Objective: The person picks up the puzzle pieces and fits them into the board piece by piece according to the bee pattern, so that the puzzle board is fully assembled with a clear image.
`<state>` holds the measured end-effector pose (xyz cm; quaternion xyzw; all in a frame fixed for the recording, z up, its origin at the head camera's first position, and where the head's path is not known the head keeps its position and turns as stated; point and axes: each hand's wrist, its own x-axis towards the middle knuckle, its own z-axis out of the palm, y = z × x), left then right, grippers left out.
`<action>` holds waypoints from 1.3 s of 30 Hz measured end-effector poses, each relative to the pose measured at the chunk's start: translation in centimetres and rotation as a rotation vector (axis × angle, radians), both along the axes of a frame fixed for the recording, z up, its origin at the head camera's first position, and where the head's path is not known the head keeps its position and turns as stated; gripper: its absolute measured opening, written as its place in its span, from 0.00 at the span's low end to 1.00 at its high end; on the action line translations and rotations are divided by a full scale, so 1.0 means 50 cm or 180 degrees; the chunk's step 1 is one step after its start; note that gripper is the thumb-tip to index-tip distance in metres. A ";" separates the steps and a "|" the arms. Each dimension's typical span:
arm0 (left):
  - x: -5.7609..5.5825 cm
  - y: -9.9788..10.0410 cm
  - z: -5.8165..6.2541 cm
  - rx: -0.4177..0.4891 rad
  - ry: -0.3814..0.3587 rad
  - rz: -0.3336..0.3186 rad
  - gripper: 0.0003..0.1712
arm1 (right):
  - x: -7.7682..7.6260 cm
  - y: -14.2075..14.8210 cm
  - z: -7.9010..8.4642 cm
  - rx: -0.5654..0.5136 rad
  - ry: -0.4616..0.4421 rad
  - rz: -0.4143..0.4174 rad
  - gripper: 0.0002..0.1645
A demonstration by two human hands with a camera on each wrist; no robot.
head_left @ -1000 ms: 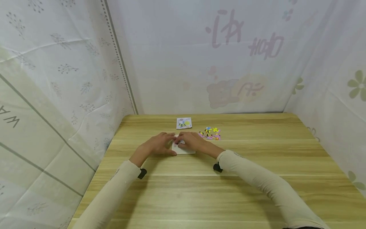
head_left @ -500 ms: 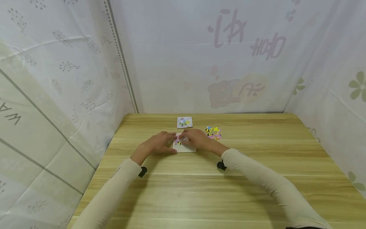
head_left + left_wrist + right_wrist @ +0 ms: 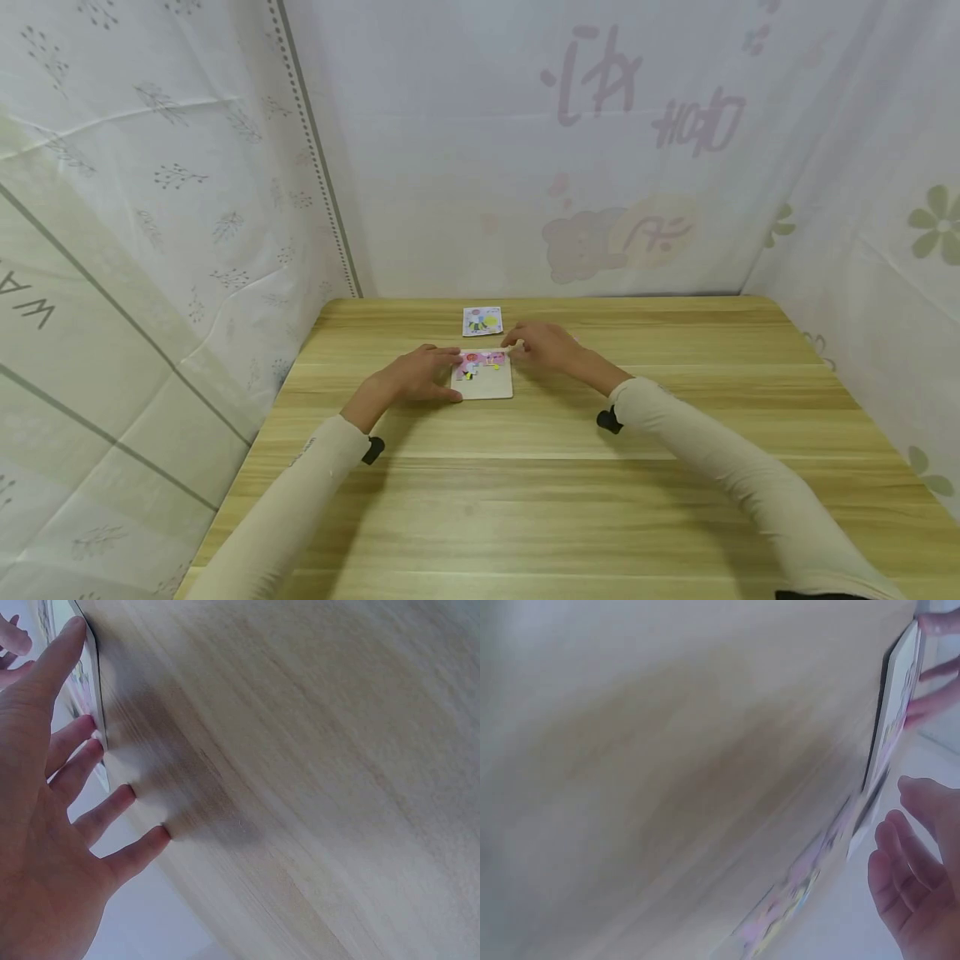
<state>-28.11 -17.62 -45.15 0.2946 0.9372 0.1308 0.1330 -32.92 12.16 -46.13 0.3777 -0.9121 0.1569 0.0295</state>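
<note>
A small white puzzle board [image 3: 489, 386] lies on the table, with pink, yellow and black jigsaw pieces [image 3: 471, 358] along its top and left side. My left hand [image 3: 417, 374] rests at the board's left edge. In the left wrist view its fingers [image 3: 73, 761] are spread, the thumb lying along the board's edge. Just off the board's top right corner hovers my right hand [image 3: 551, 346]. The right wrist view shows its thumb and loosely bent fingers [image 3: 889, 889] apart, nothing between them. Loose jigsaw pieces [image 3: 799, 881] lie near this hand, mostly hidden by it in the head view.
A picture card [image 3: 482, 322] with a bee on it lies behind the board. The wooden table [image 3: 480, 500] reaches to a pale printed curtain [image 3: 465, 208] at the back, with more curtain on both sides.
My right hand has lifted off the board and moved right and back, uncovering the pieces along the top and now covering the loose ones. The left hand has stayed at the board's edge.
</note>
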 end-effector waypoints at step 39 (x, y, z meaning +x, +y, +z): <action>-0.004 -0.001 -0.007 -0.0038 -0.0004 0.0002 0.47 | -0.051 0.125 -0.008 0.0204 -0.0307 -0.0500 0.15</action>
